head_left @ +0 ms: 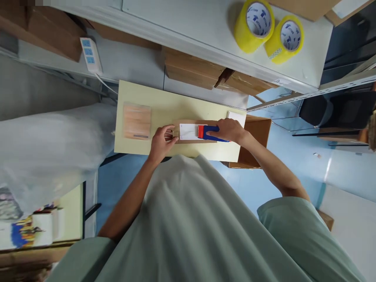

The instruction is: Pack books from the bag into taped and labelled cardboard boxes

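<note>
On the pale yellow table lies a narrow brown cardboard package (192, 122), long side left to right, with a white label (188, 131) on top. My left hand (162, 141) is at its left end, fingers and thumb curled around a shiny tan end piece. My right hand (230, 130) is closed on a blue block-shaped tool with a red end (210, 132). That tool rests over the right part of the label; its exact kind I cannot make out. Left of the package is a flat, wood-coloured rectangle (137, 119) in a clear-looking cover.
A shelf (190, 23) above the table (164, 98) holds two yellow tape rolls (249, 41). Below it are cardboard boxes (194, 70) and a power strip (91, 56). An open carton (255, 137) stands at the table's right end. Translucent plastic (55, 145) bulges at left.
</note>
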{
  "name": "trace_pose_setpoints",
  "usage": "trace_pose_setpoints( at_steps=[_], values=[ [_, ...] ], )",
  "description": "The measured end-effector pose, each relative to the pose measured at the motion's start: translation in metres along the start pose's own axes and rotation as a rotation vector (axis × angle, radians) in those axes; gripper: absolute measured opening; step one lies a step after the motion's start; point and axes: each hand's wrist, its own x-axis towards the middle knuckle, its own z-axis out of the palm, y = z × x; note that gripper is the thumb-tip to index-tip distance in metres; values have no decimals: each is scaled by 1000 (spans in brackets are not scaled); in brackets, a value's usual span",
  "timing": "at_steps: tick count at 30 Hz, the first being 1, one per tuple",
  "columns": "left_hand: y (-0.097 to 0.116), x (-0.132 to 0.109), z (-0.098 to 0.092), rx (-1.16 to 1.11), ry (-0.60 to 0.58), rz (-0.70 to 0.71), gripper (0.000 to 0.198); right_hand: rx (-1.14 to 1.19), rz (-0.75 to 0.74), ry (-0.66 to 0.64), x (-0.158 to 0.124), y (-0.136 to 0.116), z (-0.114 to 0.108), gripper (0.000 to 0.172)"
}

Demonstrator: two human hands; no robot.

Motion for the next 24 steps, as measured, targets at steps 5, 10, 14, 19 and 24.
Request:
trace_pose_setpoints(
  at_steps=[5, 10, 14, 19, 24],
  values=[
    [29, -6, 12, 352, -11, 200, 102, 21, -42, 20, 0, 3, 4, 61],
    [48, 15, 34, 600, -318, 442, 158, 36, -93, 27, 0, 3, 2, 60],
    [45, 31, 38, 694, -370, 478, 146, 41, -84, 37, 0, 5, 3, 65],
    [44, 33, 35, 708, -372, 451, 113, 102, -142, 8, 1, 11, 4, 56],
    [48, 31, 32, 653, -366, 451, 114, 140, -144, -28, -2, 37, 6, 58]
  ],
)
